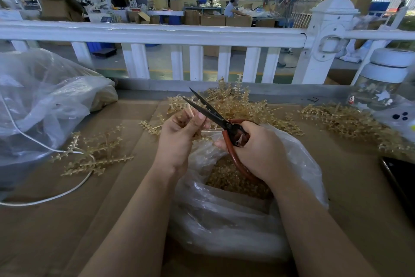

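Pinching a tan plastic sprig (189, 112), the left hand (176, 142) offered it to open-bladed scissors (211, 113) gripped by the right hand (258, 153); the cut apparently next required closing the blades on its stem.

Left hand (179, 135) is raised, fingertips (198, 119) pinching, while the right hand (256, 148) sits just beside it, fingers curled tight in a grip.
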A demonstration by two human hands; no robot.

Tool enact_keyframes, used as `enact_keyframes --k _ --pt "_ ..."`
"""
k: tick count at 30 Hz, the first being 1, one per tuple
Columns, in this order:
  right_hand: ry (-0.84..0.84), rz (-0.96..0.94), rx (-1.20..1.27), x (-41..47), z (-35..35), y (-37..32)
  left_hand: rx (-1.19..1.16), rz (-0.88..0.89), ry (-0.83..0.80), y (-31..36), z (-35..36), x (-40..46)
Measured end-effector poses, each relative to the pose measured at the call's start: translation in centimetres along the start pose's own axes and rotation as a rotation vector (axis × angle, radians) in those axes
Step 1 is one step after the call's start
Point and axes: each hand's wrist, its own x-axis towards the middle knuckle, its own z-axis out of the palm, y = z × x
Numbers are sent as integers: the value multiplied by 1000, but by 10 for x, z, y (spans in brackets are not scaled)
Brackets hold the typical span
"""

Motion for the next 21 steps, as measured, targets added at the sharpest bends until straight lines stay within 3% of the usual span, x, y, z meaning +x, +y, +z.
enact_keyframes --k 21 --pt "15 -18 -90 -1 -2 -1 13 6 6 -2 0 1"
